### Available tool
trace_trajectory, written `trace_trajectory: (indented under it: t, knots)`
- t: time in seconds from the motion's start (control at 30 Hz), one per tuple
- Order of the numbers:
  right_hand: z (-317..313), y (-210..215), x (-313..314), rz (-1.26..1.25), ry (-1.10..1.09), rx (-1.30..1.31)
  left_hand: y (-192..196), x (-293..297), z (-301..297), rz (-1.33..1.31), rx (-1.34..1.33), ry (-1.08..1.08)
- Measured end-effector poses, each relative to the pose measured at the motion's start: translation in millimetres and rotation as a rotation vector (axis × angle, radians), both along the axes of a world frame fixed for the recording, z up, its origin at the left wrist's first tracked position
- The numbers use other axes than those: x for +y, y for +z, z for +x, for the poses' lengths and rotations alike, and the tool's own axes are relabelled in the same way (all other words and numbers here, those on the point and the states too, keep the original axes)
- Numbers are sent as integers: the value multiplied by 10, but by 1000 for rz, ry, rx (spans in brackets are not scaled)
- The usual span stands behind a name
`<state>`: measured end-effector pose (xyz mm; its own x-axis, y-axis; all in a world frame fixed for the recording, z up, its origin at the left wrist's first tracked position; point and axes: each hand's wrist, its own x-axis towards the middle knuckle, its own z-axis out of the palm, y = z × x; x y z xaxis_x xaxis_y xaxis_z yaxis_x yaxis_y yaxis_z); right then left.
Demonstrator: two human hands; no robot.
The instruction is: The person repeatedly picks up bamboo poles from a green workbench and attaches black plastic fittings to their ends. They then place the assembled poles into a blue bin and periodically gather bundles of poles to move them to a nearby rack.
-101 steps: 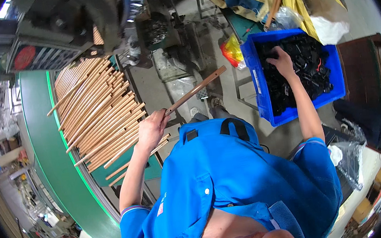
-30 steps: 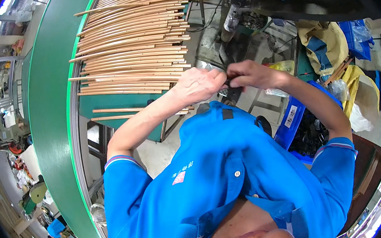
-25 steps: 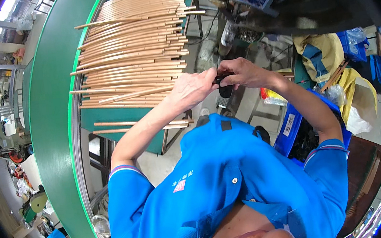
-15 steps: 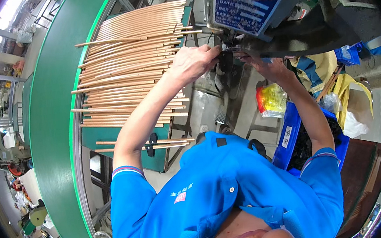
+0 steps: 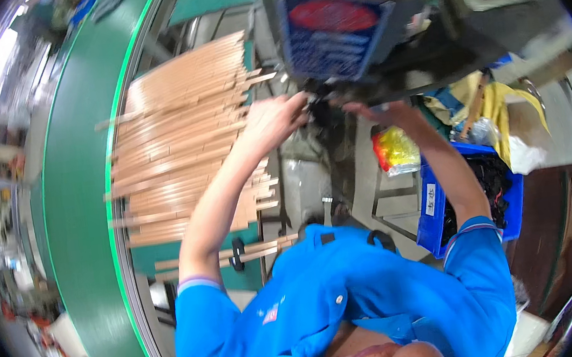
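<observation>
While the left hand [image 5: 272, 120] lifts, a dark part [image 5: 320, 110] sits between it and the right hand [image 5: 381, 113].

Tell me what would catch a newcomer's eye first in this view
The big stack of light wooden sticks at upper left stands out first, lying beside a curved green conveyor belt. Next, both hands meet at centre top, the left hand and right hand reaching under a dark machine with a blue plate. A blue bin of black parts sits at right.
</observation>
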<state>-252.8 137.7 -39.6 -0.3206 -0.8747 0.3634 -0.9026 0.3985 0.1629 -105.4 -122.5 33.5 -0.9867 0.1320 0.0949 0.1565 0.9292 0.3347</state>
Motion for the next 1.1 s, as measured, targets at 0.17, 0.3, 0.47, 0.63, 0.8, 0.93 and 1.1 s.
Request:
trace_trajectory:
  t: [0.17,0.3,0.47,0.63,0.8,0.93,1.1]
  knots:
    - [567,314,-72,-468,52,-296,-184,-158,253,-17,205,16]
    - [470,-134,-472,-381,-265,-517,-121,-180,201,-83,135,-38]
    - [47,-879,-881,-343,-437,-498,-75,-120,121,-82,132,-80]
    - [-188,-1173,-1051,-381,-518,-764,-134,-232,174,-40,235,-69]
    - [-357,-1736,-957,-287,-483,-589,-17,-220,179,-72,24,46]
    - [-611,-1852,-556,-327,-344,-487,187,-133,588,127,-62,27]
    - [-688,-1540,-598,-356,-406,-677,-895,-152,2173,164,138,103]
